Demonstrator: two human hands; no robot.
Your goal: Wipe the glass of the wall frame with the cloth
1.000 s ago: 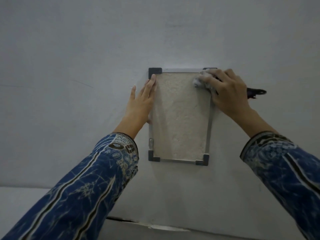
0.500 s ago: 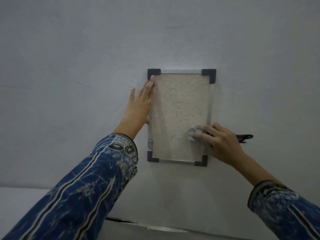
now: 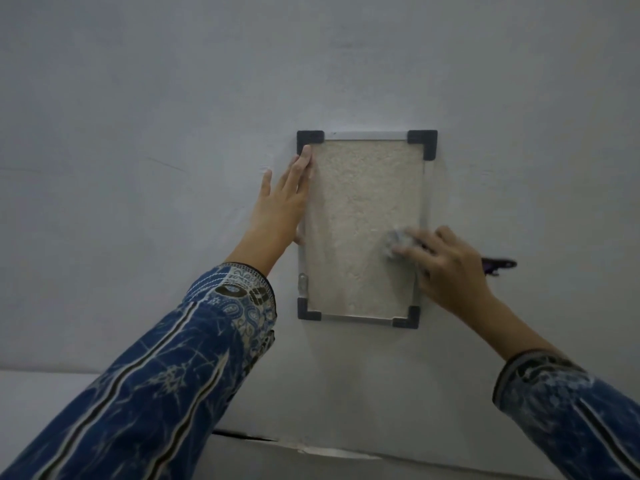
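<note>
A small wall frame [image 3: 363,135] with black corner pieces and a thin metal rim hangs on the pale wall; its glass [image 3: 360,209] covers a beige textured sheet. My left hand [image 3: 282,206] lies flat against the frame's left edge, fingers straight, fingertips near the top left corner. My right hand [image 3: 446,268] presses a small crumpled pale cloth [image 3: 396,242] onto the glass at the lower right part of the pane. The hand looks blurred.
A dark purple clip-like object [image 3: 498,265] sticks out past my right hand's far side; how it is held is hidden. A ledge or seam [image 3: 311,448] runs along the wall's bottom. Blue patterned sleeves cover both forearms.
My right hand swept the cloth from the frame's top right corner down to the lower right, then rose slightly. My left hand has stayed flat on the left edge.
</note>
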